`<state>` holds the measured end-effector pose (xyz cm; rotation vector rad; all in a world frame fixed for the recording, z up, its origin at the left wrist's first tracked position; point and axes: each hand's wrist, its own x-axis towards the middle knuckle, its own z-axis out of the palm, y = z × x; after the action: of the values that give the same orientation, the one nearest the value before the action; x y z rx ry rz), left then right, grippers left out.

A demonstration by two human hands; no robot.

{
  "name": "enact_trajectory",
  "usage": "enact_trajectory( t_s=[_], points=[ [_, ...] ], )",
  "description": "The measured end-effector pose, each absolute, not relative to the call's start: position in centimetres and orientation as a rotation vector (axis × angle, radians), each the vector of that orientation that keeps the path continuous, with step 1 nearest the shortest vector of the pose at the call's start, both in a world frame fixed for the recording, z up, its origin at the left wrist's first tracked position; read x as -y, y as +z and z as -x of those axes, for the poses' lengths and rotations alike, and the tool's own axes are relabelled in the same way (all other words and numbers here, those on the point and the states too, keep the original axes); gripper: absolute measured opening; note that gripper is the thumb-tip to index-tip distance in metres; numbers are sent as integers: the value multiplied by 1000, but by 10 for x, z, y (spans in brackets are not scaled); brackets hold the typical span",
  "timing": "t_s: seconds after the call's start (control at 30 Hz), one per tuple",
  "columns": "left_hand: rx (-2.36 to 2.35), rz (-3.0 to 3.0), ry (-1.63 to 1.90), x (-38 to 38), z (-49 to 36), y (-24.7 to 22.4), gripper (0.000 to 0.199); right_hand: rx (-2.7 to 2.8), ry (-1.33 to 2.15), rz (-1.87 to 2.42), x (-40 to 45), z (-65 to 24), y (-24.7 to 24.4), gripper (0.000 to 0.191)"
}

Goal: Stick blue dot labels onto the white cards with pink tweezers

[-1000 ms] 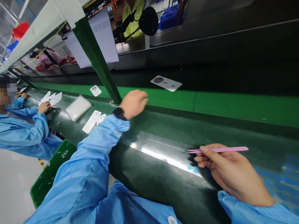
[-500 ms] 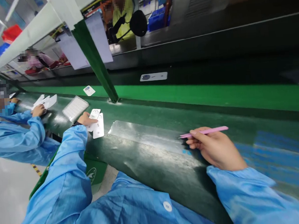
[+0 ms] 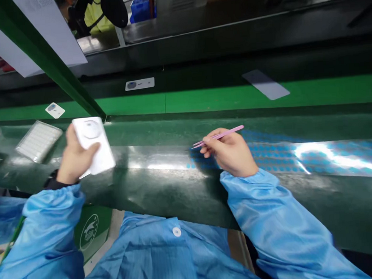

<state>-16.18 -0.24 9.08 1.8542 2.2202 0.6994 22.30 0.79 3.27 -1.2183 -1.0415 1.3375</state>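
Observation:
My left hand [image 3: 75,158] grips a white card [image 3: 99,152] with rounded corners and a round mark near its top. A white edge below the thumb hints at another card underneath. The card is held above the green bench. Pink tweezers [image 3: 228,132] are pinched in my right hand [image 3: 236,155], tips pointing left. Beneath that hand lies a clear film strip [image 3: 157,158], and rows of blue dots [image 3: 274,156] run along its right part. The tweezer tips are near the dots' left end; whether they hold a dot cannot be made out.
A pale gridded tray [image 3: 39,141] lies left of my left hand. On the bright green belt are a small printed card [image 3: 55,110] and a plain white card [image 3: 266,84]; a longer printed card [image 3: 139,83] lies farther back. A green post [image 3: 50,64] slants up from the bench.
The view has swung right. My left hand has lifted the white card off the bench and brought it closer. My right hand still holds the tweezers over the film.

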Motion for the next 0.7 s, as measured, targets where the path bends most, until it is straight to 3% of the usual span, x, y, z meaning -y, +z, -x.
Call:
enact_trajectory(
  t_s=[0.13, 0.27, 0.5, 0.7],
  points=[
    [-1648, -1983, 650, 11, 53, 67, 92, 1270, 1407, 1410, -8, -235, 36, 40],
    [-1528, -1959, 382, 13, -6, 39, 91, 1313, 1583, 1479, -11, -235, 32, 31],
    [-1670, -2130, 32, 22, -6, 34, 83, 1272, 1658, 1530, -11, -232, 28, 18],
    [-1586, -2234, -135, 29, -5, 45, 75, 1266, 1636, 1551, -11, -230, 28, 19]
  ],
)
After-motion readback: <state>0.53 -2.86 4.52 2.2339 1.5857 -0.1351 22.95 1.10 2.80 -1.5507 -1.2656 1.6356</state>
